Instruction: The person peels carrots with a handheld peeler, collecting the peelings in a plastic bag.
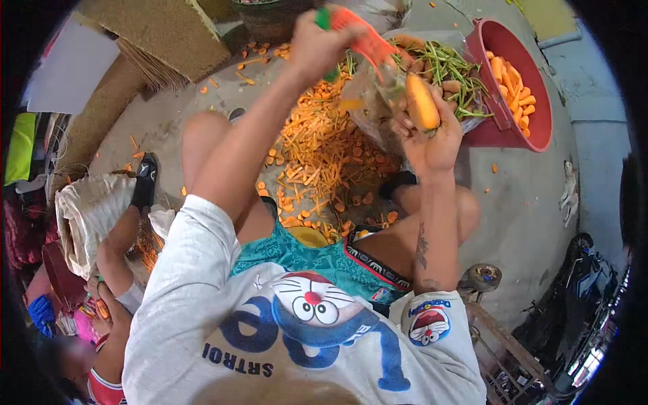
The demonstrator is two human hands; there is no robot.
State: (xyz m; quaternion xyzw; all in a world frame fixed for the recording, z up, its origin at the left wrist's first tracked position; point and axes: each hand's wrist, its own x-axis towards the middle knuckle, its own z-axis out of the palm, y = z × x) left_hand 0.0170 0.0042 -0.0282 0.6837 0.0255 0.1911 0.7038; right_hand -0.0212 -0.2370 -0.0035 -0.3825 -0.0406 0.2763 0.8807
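Note:
My left hand [316, 46] is raised at the top centre, its fingers closed round a tool with an orange-red part [361, 37] and a green part; motion blur hides its details. To its lower right, my right hand [432, 138] grips a thick orange carrot [422, 102], its tip pointing up. Just behind the carrot lies a clear plastic bag [364, 101] with unpeeled carrots and green stalks [449, 71]. Orange peelings and cut pieces [314, 148] are heaped on the floor between my legs.
A red tub [478, 81] at the upper right holds several peeled carrots [514, 94]. A white sack [91, 212] stands at the left. Another person sits at the lower left, a hand [101, 297] holding a carrot. A metal frame [506, 344] is at the lower right.

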